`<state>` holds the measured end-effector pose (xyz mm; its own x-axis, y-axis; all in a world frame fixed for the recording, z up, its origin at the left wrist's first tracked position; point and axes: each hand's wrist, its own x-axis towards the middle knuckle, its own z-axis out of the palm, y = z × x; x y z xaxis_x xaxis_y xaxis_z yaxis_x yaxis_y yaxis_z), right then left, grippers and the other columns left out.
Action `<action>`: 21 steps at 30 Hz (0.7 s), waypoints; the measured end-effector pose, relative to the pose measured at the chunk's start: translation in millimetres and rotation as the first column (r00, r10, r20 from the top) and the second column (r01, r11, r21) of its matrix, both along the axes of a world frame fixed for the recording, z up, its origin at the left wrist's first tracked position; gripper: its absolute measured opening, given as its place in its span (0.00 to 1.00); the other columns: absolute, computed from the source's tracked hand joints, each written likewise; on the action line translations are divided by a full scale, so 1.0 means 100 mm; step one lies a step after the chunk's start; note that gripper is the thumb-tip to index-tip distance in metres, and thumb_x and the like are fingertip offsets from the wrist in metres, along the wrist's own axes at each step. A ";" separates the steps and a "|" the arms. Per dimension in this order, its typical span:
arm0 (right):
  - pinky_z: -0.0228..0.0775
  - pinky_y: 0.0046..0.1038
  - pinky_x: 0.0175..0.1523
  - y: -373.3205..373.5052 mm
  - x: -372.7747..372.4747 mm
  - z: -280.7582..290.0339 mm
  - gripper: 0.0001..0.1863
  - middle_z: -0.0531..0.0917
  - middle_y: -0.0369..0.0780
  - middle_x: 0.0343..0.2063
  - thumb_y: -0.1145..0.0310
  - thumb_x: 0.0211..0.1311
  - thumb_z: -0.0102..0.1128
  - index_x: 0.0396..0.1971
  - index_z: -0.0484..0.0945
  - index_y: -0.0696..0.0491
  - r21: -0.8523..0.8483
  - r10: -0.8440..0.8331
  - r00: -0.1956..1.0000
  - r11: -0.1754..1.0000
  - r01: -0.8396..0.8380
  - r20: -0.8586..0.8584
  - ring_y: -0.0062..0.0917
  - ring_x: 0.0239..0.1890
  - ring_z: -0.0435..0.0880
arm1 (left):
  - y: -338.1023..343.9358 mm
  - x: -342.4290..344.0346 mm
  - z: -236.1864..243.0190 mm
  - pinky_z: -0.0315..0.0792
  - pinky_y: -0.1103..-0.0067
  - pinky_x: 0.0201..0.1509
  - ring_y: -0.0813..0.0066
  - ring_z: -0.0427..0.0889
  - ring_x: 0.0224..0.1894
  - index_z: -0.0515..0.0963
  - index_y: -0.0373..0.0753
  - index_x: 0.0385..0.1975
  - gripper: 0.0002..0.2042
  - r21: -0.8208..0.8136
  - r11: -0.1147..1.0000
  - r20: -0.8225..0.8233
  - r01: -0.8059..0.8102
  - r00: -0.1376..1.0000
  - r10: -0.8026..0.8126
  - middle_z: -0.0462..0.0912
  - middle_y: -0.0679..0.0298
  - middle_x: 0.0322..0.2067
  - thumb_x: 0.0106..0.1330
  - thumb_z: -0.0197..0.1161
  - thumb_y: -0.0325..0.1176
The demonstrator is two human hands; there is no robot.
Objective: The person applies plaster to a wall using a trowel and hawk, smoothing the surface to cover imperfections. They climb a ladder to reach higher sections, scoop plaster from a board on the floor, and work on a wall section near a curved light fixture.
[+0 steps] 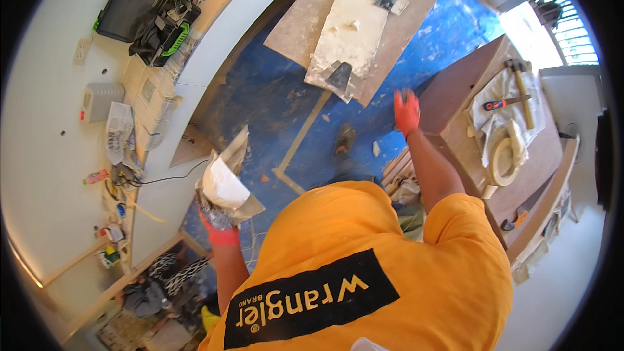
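My left hand (221,231), in a red glove smeared with grey, grips a flat-edged board (249,208) with a rounded white lump (224,184) on it that looks like plaster. Most of the fingers are hidden underneath. On the other side, my right hand (407,112) reaches forward in a red glove, its dark-tipped fingers extended with no object visible in them. It is over the blue floor, beside the corner of a large brown box-shaped unit (448,101). Ahead lies a dust-covered board (354,32) with a dark flat blade (339,76) at its near end.
On the brown unit rest a hammer (522,94), a red-handled tool (495,104) and a roll of tape (500,162). Along the left ledge are an open black toolbox (166,36) and a whitish jug (103,102). A cable (172,179) hangs from the ledge.
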<state>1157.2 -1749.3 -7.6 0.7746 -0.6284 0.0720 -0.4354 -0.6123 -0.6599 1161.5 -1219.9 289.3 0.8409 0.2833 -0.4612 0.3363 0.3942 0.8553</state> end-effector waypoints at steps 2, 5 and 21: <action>0.66 0.47 0.59 0.14 -0.79 -0.10 0.27 0.75 0.55 0.53 0.50 0.68 0.53 0.59 0.69 0.53 0.048 -0.002 0.949 0.999 0.018 -0.315 0.54 0.56 0.73 | 0.21 -0.26 -0.05 0.73 0.67 0.61 0.62 0.77 0.57 0.69 0.39 0.63 0.27 -0.195 0.978 -0.036 -0.069 0.997 0.063 0.76 0.60 0.58 0.72 0.51 0.52; 0.72 0.47 0.53 0.28 -1.94 -0.44 0.30 0.82 0.57 0.39 0.45 0.67 0.51 0.51 0.73 0.59 0.213 0.155 0.704 0.977 -0.006 -0.693 0.52 0.48 0.80 | 0.32 -0.56 -0.18 0.70 0.63 0.64 0.59 0.75 0.60 0.66 0.37 0.65 0.31 -0.186 0.980 0.048 -0.066 0.996 0.076 0.74 0.58 0.61 0.72 0.50 0.55; 0.63 0.31 0.22 1.59 -1.83 -0.28 0.15 0.72 0.34 0.18 0.53 0.66 0.57 0.32 0.76 0.51 0.731 0.663 0.685 0.623 -0.280 -0.303 0.22 0.18 0.72 | 1.40 -2.04 0.20 0.73 0.73 0.58 0.69 0.78 0.53 0.70 0.36 0.60 0.26 -0.175 0.948 0.206 -0.267 0.931 0.300 0.77 0.60 0.52 0.75 0.51 0.52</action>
<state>974.4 -1589.9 -36.1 0.7546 0.0922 -0.6497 -0.5711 -0.3953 -0.7194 957.8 -1080.2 309.4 0.8217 0.4713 -0.3205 -0.0036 0.5666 0.8240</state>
